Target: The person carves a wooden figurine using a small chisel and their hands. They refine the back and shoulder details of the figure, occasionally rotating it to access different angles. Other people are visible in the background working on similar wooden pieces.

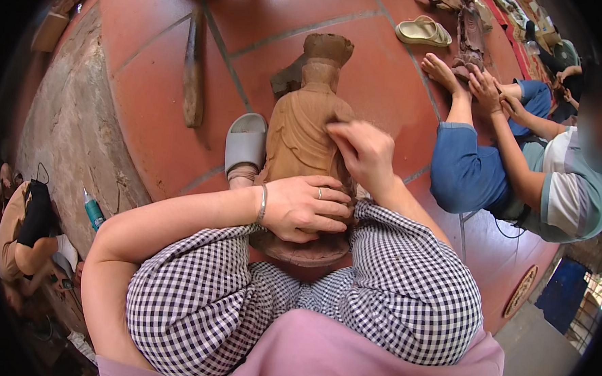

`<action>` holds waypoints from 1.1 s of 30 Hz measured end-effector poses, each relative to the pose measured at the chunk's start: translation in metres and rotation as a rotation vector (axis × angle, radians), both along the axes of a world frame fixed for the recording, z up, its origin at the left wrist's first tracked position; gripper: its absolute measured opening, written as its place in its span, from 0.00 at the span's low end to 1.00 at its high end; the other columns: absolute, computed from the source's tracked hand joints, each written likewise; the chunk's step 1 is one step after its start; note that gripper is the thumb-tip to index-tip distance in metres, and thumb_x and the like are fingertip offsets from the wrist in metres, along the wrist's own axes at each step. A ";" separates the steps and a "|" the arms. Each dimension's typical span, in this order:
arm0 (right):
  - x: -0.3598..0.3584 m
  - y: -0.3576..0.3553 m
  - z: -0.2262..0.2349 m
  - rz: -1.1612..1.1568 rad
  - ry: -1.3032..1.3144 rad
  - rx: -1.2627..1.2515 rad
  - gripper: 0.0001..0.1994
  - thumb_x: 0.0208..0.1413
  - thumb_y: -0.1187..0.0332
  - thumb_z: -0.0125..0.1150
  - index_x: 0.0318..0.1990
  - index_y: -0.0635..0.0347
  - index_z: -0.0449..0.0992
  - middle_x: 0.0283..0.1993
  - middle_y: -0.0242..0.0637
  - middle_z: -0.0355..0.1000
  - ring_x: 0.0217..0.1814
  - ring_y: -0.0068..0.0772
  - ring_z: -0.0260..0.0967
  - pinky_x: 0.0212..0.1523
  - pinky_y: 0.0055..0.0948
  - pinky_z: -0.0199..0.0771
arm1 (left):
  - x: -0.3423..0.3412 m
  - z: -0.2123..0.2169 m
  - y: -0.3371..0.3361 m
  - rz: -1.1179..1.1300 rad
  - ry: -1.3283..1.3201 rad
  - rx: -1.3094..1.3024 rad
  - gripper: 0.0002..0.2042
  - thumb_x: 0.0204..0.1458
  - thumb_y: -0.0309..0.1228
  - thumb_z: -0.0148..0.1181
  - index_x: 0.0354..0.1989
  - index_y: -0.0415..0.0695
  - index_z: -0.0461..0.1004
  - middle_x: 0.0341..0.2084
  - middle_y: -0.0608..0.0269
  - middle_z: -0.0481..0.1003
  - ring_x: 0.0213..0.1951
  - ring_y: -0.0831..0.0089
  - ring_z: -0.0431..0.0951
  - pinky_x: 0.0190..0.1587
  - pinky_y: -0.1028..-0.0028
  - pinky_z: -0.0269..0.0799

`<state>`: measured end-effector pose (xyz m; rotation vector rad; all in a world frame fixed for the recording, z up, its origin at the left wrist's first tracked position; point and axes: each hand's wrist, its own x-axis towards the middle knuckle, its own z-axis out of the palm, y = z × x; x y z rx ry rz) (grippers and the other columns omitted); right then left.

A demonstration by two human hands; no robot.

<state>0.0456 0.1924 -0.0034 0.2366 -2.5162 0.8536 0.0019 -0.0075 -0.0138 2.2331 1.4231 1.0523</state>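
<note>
A brown carved statue with robe folds lies between my knees, its narrow top end pointing away from me. It rests on or against a dark block, and its rounded base is nearest me. My left hand, with a ring and a bracelet, lies across the lower part, fingers curved over it. My right hand is at the statue's right side, thumb and fingers pinched together and touching the surface. The fingertips are slightly blurred, so anything small between them cannot be made out.
A wooden stick lies on the red tiles at the far left. A grey slipper is on my left foot. At left are a big wooden slab and teal bottle. Another person sits at right beside another statue.
</note>
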 end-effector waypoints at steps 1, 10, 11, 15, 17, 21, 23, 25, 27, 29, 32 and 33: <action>0.015 0.004 -0.005 -0.024 -0.030 -0.017 0.05 0.51 0.73 0.69 0.35 0.56 0.81 0.28 0.34 0.76 0.28 0.39 0.75 0.29 0.34 0.74 | 0.000 0.003 -0.001 0.009 0.005 -0.006 0.26 0.43 0.37 0.68 0.55 0.47 0.78 0.59 0.56 0.73 0.64 0.56 0.70 0.69 0.51 0.61; 0.015 -0.004 0.000 -0.055 -0.025 -0.011 0.04 0.52 0.73 0.68 0.36 0.59 0.81 0.29 0.39 0.78 0.30 0.40 0.78 0.29 0.33 0.76 | 0.001 0.001 0.001 -0.005 0.000 -0.005 0.26 0.44 0.38 0.68 0.55 0.46 0.77 0.59 0.56 0.73 0.64 0.56 0.70 0.69 0.51 0.61; 0.021 -0.003 -0.002 -0.072 -0.045 -0.064 0.04 0.52 0.74 0.68 0.35 0.59 0.80 0.29 0.40 0.78 0.29 0.41 0.78 0.29 0.34 0.77 | 0.000 0.002 0.001 -0.007 0.005 -0.009 0.26 0.44 0.38 0.68 0.55 0.46 0.77 0.59 0.56 0.73 0.64 0.56 0.70 0.69 0.51 0.61; 0.001 -0.010 0.001 -0.032 0.050 -0.019 0.04 0.53 0.74 0.67 0.35 0.60 0.79 0.28 0.41 0.78 0.28 0.43 0.77 0.27 0.35 0.76 | -0.001 0.000 0.000 -0.008 0.013 -0.016 0.27 0.44 0.38 0.68 0.56 0.46 0.77 0.59 0.56 0.73 0.64 0.55 0.70 0.69 0.51 0.61; 0.002 -0.014 0.004 -0.079 -0.019 -0.032 0.03 0.53 0.74 0.67 0.34 0.59 0.79 0.27 0.41 0.77 0.27 0.43 0.77 0.26 0.36 0.76 | 0.000 -0.001 -0.002 -0.011 0.011 -0.013 0.27 0.44 0.38 0.68 0.56 0.46 0.77 0.59 0.56 0.73 0.64 0.55 0.70 0.69 0.51 0.60; 0.015 -0.011 -0.001 -0.091 -0.052 -0.035 0.03 0.55 0.73 0.66 0.33 0.58 0.77 0.24 0.41 0.76 0.25 0.43 0.77 0.24 0.37 0.75 | -0.002 0.001 -0.001 -0.003 0.013 0.000 0.27 0.43 0.38 0.68 0.55 0.47 0.78 0.59 0.56 0.74 0.63 0.55 0.71 0.69 0.51 0.61; 0.011 -0.010 0.001 -0.051 -0.051 0.007 0.03 0.56 0.73 0.66 0.34 0.59 0.77 0.24 0.42 0.76 0.25 0.43 0.77 0.24 0.37 0.75 | 0.000 0.001 -0.001 -0.013 0.010 -0.014 0.27 0.43 0.38 0.68 0.55 0.47 0.78 0.59 0.56 0.74 0.64 0.55 0.70 0.69 0.51 0.61; -0.002 -0.015 0.004 -0.095 -0.055 -0.023 0.04 0.55 0.73 0.67 0.34 0.59 0.77 0.24 0.42 0.76 0.24 0.43 0.77 0.24 0.37 0.75 | -0.001 -0.001 0.000 -0.006 0.010 -0.014 0.27 0.43 0.38 0.68 0.55 0.47 0.78 0.59 0.56 0.74 0.64 0.55 0.70 0.69 0.51 0.61; 0.003 -0.016 0.004 -0.143 -0.112 -0.060 0.04 0.55 0.73 0.67 0.34 0.60 0.77 0.24 0.42 0.77 0.24 0.43 0.78 0.23 0.37 0.75 | 0.000 -0.001 -0.001 -0.002 0.011 -0.014 0.26 0.43 0.38 0.68 0.55 0.47 0.78 0.59 0.56 0.74 0.64 0.55 0.70 0.69 0.51 0.60; 0.020 -0.012 0.001 -0.128 -0.120 -0.085 0.04 0.56 0.72 0.66 0.33 0.59 0.77 0.23 0.42 0.76 0.24 0.43 0.78 0.23 0.37 0.74 | 0.001 -0.001 -0.001 0.014 0.003 0.018 0.26 0.43 0.38 0.68 0.53 0.46 0.78 0.56 0.57 0.74 0.62 0.56 0.71 0.69 0.51 0.60; 0.014 -0.011 0.003 -0.110 -0.098 -0.044 0.04 0.56 0.72 0.66 0.32 0.58 0.77 0.25 0.42 0.77 0.25 0.43 0.77 0.24 0.37 0.74 | 0.002 0.001 0.000 0.011 -0.004 0.015 0.26 0.42 0.37 0.68 0.53 0.46 0.78 0.55 0.57 0.75 0.62 0.56 0.71 0.69 0.51 0.60; 0.001 -0.011 0.004 -0.104 -0.073 -0.011 0.04 0.56 0.72 0.67 0.32 0.58 0.77 0.25 0.42 0.77 0.25 0.43 0.77 0.24 0.36 0.74 | -0.001 0.002 0.001 0.001 0.002 -0.001 0.26 0.43 0.37 0.68 0.54 0.46 0.77 0.56 0.56 0.74 0.63 0.55 0.71 0.69 0.51 0.60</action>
